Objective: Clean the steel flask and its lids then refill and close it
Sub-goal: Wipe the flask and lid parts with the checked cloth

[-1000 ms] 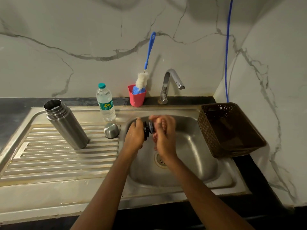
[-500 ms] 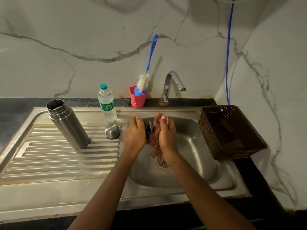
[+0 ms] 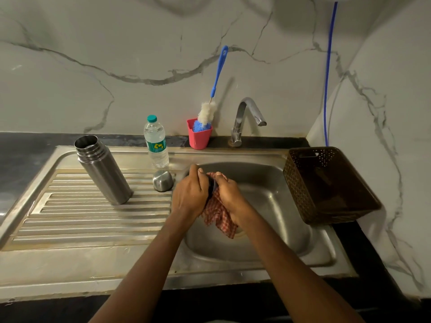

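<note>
Thoroughness matters: over the sink, our left hand grips the inner lid, our right hand pinches the checked cloth against it; we should rotate it, reaching every groove.

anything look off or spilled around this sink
Nothing stands out. The steel flask stands open on the drainboard, steel cap beside it, the water bottle upright, the brush in its pink cup. Over the sink the left hand grips a dark lid and the right hand holds a checked cloth against it.
</note>
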